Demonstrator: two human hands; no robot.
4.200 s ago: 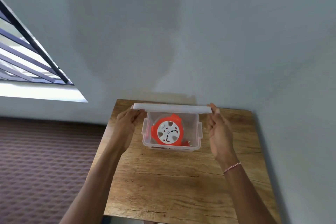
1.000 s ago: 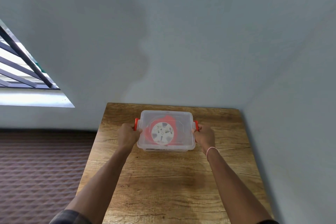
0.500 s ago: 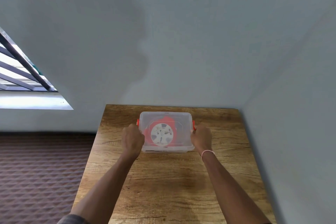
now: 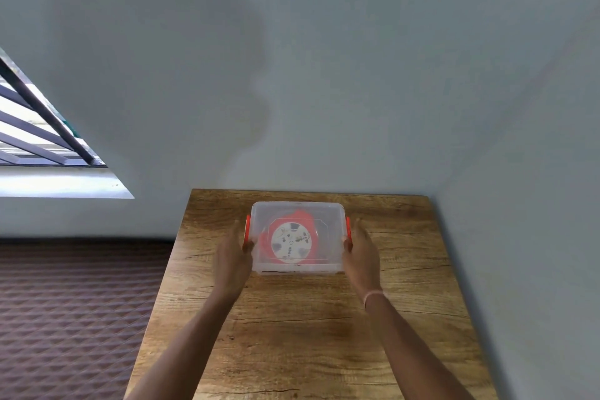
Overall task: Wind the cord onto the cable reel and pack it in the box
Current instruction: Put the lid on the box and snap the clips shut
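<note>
1. A clear, rectangular plastic storage box (image 4: 298, 265) sat on a wood-grain table (image 4: 308, 334), toward the table's far edge near a pale grey wall (image 4: 324, 58).
2. A translucent, flat lid (image 4: 297, 209) covered the box. Through it showed the round orange cable reel (image 4: 290, 242) with its white socket face turned upward. No loose cord could be seen outside the box.
3. An orange clip latch (image 4: 247, 230) lay against the left end of the box, and a matching orange latch (image 4: 348, 230) lay against the right end. Both appeared folded down, though whether they were fully snapped could not be told.
4. The left hand (image 4: 232, 260) was beside the left end, fingers extended and slightly spread, its fingertips at or just touching the box corner below the latch. It was not clamped on anything.
5. The right hand (image 4: 362, 256) mirrored it at the right end, fingers loosely extended and parted, gripping nothing.
6. A thin pale bracelet (image 4: 373, 295) circled the right wrist.
7. Judged from this, packing looked essentially finished.
8. Handling, as a judgement: the box walls were probably stiff but smooth and somewhat slippery. The reel likely gave moderate weight and could slide inside if the box tipped. The best hold seemed to be both short ends, under the rim by the latches, keeping it level.
9. A barred window (image 4: 39, 127) showed at the left, above patterned brown flooring (image 4: 71, 318).
</note>
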